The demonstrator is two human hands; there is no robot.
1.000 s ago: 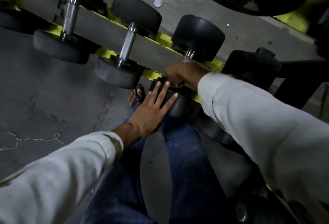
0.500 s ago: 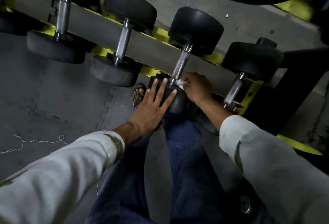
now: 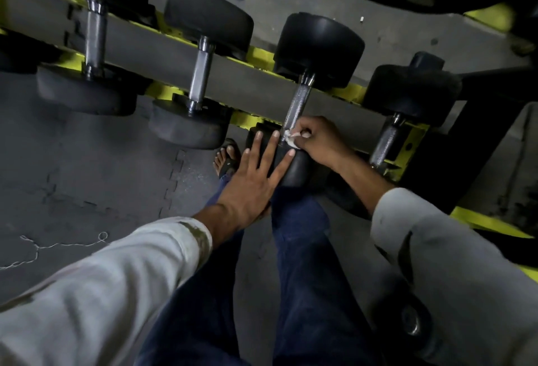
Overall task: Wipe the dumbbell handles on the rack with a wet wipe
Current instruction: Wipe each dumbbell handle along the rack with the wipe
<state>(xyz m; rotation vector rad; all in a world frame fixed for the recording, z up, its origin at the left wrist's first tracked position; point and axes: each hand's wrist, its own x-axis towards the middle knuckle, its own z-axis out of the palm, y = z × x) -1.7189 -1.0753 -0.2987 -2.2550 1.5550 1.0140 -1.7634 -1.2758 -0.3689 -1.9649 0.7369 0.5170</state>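
Several black dumbbells with knurled steel handles lie across a grey and yellow rack (image 3: 163,54). My right hand (image 3: 321,140) pinches a small white wet wipe (image 3: 289,137) against the near end of the third dumbbell's handle (image 3: 298,103). My left hand (image 3: 256,176) rests flat, fingers spread, on that dumbbell's near black head (image 3: 294,167). The handles of the two dumbbells to the left (image 3: 94,35) (image 3: 201,74) and of the one to the right (image 3: 384,144) are bare.
Dark grey interlocking floor mats (image 3: 87,176) spread to the left, with a loose white string (image 3: 58,246) lying on them. My sandalled foot (image 3: 228,157) stands under the rack. A black rack post (image 3: 495,121) and yellow base bar (image 3: 489,223) are at the right.
My right hand slid back down the third handle from its far end to its near end, and the wipe came into sight. My left hand stayed on the dumbbell head.
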